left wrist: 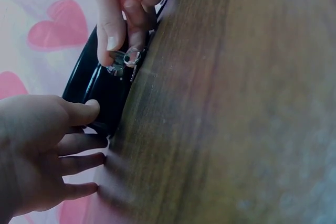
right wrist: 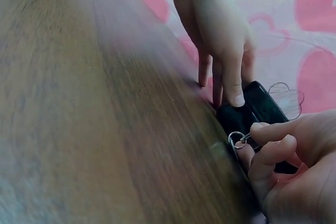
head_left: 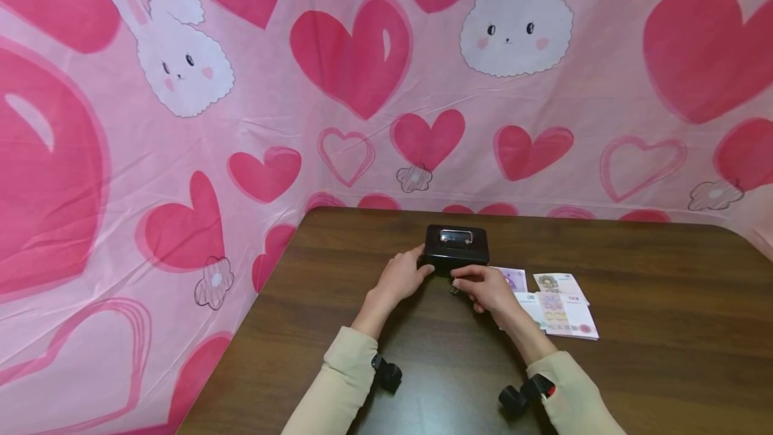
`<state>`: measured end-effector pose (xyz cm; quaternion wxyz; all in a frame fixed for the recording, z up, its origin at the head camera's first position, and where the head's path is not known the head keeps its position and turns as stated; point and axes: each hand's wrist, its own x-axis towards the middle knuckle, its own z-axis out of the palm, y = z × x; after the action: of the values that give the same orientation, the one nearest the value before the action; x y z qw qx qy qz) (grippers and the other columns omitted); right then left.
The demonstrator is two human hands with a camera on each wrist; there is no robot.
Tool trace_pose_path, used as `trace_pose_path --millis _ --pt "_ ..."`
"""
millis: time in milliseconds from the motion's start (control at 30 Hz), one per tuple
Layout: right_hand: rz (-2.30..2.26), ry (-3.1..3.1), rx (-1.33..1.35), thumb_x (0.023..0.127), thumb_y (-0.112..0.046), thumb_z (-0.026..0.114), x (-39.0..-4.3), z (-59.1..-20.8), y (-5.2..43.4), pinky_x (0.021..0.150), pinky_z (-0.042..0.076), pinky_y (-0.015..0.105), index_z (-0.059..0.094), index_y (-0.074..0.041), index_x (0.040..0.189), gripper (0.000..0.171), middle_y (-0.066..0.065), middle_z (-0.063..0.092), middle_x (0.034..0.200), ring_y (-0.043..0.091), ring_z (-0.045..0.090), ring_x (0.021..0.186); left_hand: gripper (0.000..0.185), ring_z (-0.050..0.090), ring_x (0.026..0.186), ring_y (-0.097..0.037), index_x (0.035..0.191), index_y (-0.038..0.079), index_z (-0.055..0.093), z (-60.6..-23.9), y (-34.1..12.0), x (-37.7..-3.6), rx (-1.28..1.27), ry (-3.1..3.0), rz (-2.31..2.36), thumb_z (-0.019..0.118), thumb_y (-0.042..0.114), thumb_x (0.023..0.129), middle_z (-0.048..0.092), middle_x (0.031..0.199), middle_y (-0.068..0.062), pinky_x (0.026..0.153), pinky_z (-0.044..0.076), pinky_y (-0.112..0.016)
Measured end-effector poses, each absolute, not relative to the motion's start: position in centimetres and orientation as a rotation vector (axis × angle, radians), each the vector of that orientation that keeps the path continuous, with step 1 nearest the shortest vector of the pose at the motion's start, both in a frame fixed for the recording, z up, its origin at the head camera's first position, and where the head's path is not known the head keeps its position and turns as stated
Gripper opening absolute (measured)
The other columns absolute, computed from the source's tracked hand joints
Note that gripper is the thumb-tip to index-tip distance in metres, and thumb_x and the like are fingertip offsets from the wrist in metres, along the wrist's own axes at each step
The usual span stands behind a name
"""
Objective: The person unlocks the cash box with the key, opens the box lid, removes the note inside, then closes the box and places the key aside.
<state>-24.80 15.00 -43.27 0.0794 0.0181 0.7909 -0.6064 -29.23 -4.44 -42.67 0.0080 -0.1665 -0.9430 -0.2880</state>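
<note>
A small black cash box [head_left: 457, 252] with a silver carrying handle [head_left: 456, 236] on its lid sits on the wooden table. My left hand [head_left: 398, 279] holds its front left corner. The thumb lies on the front while the other fingers reach along the left side, some spread down toward the table. At the box's front, my right hand [head_left: 488, 288] pinches a small key [right wrist: 245, 138] between thumb and index finger. A metal key ring [left wrist: 132, 56] hangs from the key. The key's tip is hidden by the fingers at the box's front.
Right of the box, several banknotes [head_left: 564, 317] lie on the table [head_left: 664, 287], partly beneath my right hand in the head view. A pink cloth with hearts and rabbits [head_left: 435, 86] hangs behind the table's far edge and along its left side.
</note>
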Motion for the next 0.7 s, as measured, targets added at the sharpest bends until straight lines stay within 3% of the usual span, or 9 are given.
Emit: trace_pose_path --millis 200,467,700 --pt "-1.813 2.377 0.061 0.094 -0.01 0.066 -24.66 -43.22 14.84 0.041 0.037 0.022 0.068 0.002 0.12 0.028 0.001 0.066 0.077 0.011 0.042 0.05 0.054 0.063 0.121 -0.029 0.146 0.009 0.05 -42.57 -4.35 -29.21 -0.511 -2.957 -0.891 0.061 0.032 0.099 0.063 0.136 -0.011 0.102 0.05 -0.046" --pt "-1.797 2.381 0.13 0.094 -0.011 0.066 -24.4 -42.84 14.9 0.04 0.036 0.022 0.069 -0.001 0.121 0.029 0.007 0.074 0.087 0.011 0.068 0.063 0.054 0.063 0.121 -0.028 0.146 0.01 0.05 -42.8 -4.35 -29.26 -0.509 -2.962 -0.858 0.06 0.033 0.099 0.063 0.137 -0.011 0.103 0.05 -0.045" --pt "-1.826 2.338 0.12 0.095 -0.01 0.064 -24.67 -43.1 14.73 0.041 0.035 0.02 0.067 0.002 0.122 0.029 0.003 0.064 0.076 0.008 0.049 0.054 0.05 0.065 0.118 -0.029 0.144 0.011 0.053 -42.74 -4.38 -29.27 -0.521 -2.93 -0.876 0.061 0.031 0.099 0.065 0.133 -0.011 0.1 0.052 -0.046"
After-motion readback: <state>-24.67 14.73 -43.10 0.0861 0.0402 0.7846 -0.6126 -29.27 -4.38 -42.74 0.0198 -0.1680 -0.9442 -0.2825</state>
